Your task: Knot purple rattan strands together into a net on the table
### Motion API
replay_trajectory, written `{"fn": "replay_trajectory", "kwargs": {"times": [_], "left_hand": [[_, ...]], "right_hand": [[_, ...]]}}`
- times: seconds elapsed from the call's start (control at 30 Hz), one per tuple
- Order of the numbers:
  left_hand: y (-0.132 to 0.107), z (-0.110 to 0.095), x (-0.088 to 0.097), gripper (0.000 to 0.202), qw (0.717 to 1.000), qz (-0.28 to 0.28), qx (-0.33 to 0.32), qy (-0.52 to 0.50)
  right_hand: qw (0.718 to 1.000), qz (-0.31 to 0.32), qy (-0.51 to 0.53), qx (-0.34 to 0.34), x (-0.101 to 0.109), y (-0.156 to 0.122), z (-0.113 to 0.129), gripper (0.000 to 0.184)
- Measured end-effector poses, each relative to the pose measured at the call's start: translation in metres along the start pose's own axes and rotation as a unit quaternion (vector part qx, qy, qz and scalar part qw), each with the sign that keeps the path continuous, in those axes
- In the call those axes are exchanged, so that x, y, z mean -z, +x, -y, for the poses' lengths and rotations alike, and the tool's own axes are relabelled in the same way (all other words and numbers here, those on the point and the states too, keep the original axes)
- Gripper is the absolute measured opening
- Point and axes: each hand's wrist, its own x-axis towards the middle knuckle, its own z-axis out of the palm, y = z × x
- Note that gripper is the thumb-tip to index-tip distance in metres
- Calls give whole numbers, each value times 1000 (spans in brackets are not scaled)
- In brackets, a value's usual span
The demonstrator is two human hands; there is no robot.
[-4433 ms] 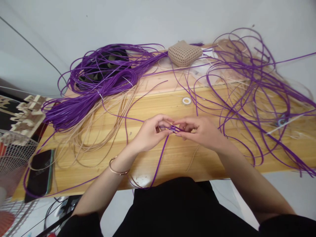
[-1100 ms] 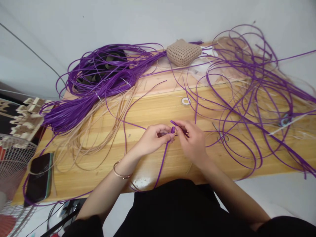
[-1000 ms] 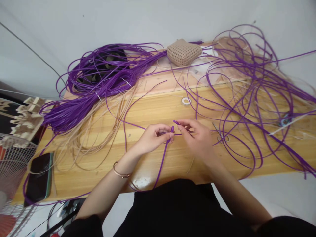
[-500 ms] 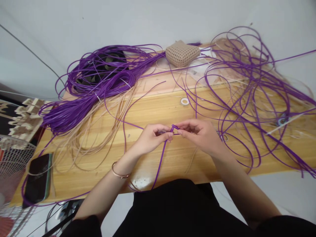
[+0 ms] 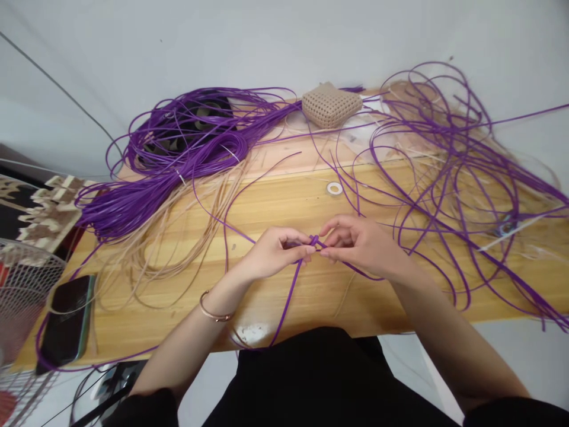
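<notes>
Between my two hands, above the near part of the table, is a small purple knot of thin cord. My left hand pinches the knot from its left side, thumb against the fingers. One length of purple cord hangs from there toward the table's front edge. On the right, my right hand has thumb and index finger close to the knot, with a cord leading from it at the thumb tip; the other fingers are curled. Another strand passes beneath this hand.
A large purple cord bundle lies back left beside beige strands. Loose purple loops tangle on the right. At the back sits a beige woven piece; a white ring lies nearer. A phone rests front left.
The cord between my fingers has gone from an open loop to a tighter knot. My right fingers have spread a little, and a strand now runs under my right hand.
</notes>
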Motion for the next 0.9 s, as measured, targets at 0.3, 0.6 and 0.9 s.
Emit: {"fn": "replay_trajectory", "kwargs": {"times": [0.3, 0.6, 0.9], "left_hand": [[-1, -2, 0, 16, 1000, 10, 16, -3], [-1, -1, 1, 21, 999, 17, 26, 33], [0, -2, 1, 18, 1000, 17, 13, -18]], "right_hand": [[999, 2, 46, -6, 5, 2, -6, 32], [1000, 10, -4, 16, 4, -2, -4, 32], [998, 37, -28, 50, 1, -2, 3, 32]]}}
